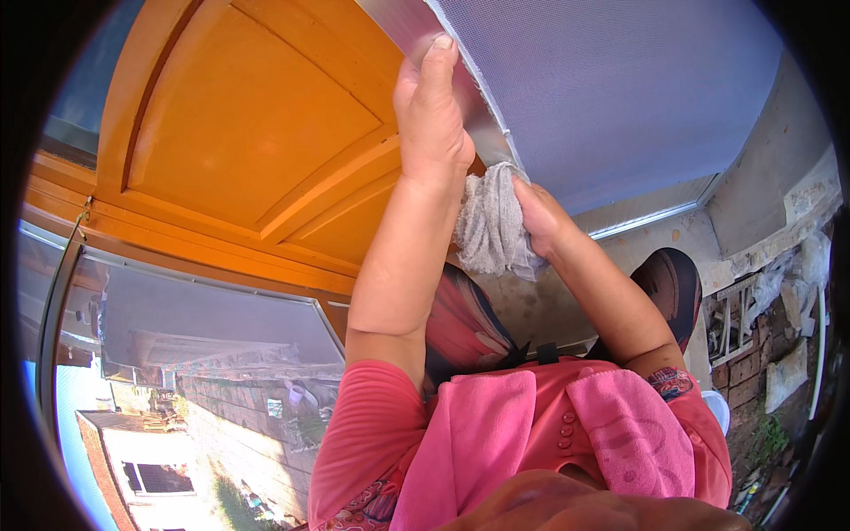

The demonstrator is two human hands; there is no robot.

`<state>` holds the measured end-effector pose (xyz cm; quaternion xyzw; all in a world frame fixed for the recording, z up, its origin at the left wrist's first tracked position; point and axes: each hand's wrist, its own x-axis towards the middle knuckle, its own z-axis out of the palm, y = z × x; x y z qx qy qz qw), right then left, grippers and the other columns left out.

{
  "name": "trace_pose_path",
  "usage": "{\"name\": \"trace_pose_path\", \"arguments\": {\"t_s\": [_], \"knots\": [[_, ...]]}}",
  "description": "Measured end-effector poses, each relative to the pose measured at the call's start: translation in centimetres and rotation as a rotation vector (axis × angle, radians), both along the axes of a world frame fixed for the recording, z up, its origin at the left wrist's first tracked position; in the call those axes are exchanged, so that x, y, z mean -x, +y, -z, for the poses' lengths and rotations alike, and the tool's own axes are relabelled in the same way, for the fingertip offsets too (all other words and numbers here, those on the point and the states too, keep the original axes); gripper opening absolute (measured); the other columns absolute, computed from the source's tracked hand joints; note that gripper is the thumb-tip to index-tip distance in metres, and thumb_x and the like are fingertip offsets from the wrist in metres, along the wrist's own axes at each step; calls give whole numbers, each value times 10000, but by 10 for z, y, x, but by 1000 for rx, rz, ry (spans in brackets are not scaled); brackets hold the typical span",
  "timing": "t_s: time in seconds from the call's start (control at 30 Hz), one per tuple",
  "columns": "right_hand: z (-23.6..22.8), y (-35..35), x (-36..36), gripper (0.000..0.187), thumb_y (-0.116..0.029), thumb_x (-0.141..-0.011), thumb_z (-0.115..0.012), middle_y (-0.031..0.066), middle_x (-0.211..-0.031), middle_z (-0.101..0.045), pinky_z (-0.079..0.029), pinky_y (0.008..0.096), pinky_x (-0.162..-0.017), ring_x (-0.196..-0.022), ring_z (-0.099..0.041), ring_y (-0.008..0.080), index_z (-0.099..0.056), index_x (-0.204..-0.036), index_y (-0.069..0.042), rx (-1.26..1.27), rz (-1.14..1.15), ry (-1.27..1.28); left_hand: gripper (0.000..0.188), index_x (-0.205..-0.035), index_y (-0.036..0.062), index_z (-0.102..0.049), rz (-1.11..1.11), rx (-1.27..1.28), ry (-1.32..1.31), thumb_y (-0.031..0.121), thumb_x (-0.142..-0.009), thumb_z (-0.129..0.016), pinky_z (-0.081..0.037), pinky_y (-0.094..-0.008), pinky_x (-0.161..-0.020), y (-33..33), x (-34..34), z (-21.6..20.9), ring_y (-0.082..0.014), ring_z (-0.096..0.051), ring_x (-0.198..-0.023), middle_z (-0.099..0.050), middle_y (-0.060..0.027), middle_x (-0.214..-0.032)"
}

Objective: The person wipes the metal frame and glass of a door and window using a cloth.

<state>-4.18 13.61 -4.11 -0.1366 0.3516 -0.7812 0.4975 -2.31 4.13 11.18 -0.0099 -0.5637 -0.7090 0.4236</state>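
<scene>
A screen door (611,97) with bluish mesh fills the upper right, its pale metal frame (482,133) running down from the top middle. My left hand (434,111) is closed round the upper part of that frame edge, thumb lying on the metal and the other fingers mostly hidden behind. Lower on the same edge, my right hand (542,217) grips a bunched grey rag (492,226), which lies against the frame. Part of the right hand's fingers is covered by the rag.
An orange panelled wooden door (257,106) stands at left. Below it, a glass pane (204,310) shows reflections. Past the low concrete wall (766,150) at right lie bricks (742,365) and rubble. A pink towel (469,434) hangs over my chest.
</scene>
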Motion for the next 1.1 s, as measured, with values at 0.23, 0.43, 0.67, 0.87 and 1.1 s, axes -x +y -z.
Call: {"name": "trace_pose_path", "arguments": {"t_s": [0.23, 0.43, 0.67, 0.87, 1.1], "knots": [[0, 1, 0, 479, -360, -1100, -438, 139, -1237, -694, -558, 395, -955, -1089, -694, 234, -595, -1326, 33, -6, 2, 21, 330, -1238, -2, -577, 123, 126, 34, 31, -910, -603, -478, -327, -969, -6, -5, 7, -154, -610, -1030, -656, -59, -1125], [-1, 0, -2, 473, -354, -1100, -442, 141, -1235, -694, -557, 397, -954, -1088, -694, 237, -592, -1327, 33, -11, 23, 13, 339, -1238, 5, -571, 123, 128, 38, -3, -902, -609, -485, -322, -959, -6, -7, 8, -144, -618, -1006, -657, -53, -1116], [-1, 0, -3, 483, -365, -1101, -443, 147, -1236, -694, -556, 397, -956, -1091, -695, 239, -592, -1325, 36, 1, 17, 20, 312, -1226, 14, -575, 103, 98, 45, 18, -916, -620, -476, -319, -971, -4, -8, 8, -134, -608, -1025, -657, -45, -1116], [4, -2, -2, 492, -375, -1099, -447, 148, -1250, -688, -557, 403, -958, -1101, -692, 240, -590, -1333, 33, 11, 21, 7, 470, -1312, -19, -549, 87, 100, 34, 310, -1003, -683, -413, -337, -1074, -3, -5, 8, -166, -571, -1169, -627, -79, -1260], [-18, 3, -11, 495, -388, -1097, -449, 140, -1277, -679, -544, 398, -979, -1126, -679, 231, -589, -1340, 20, 41, 90, 1, 862, -1517, -112, -334, 19, 218, -111, 597, -1046, -467, -224, -368, -1239, -2, -13, 5, -238, -322, -1475, -365, -178, -1586]]}}
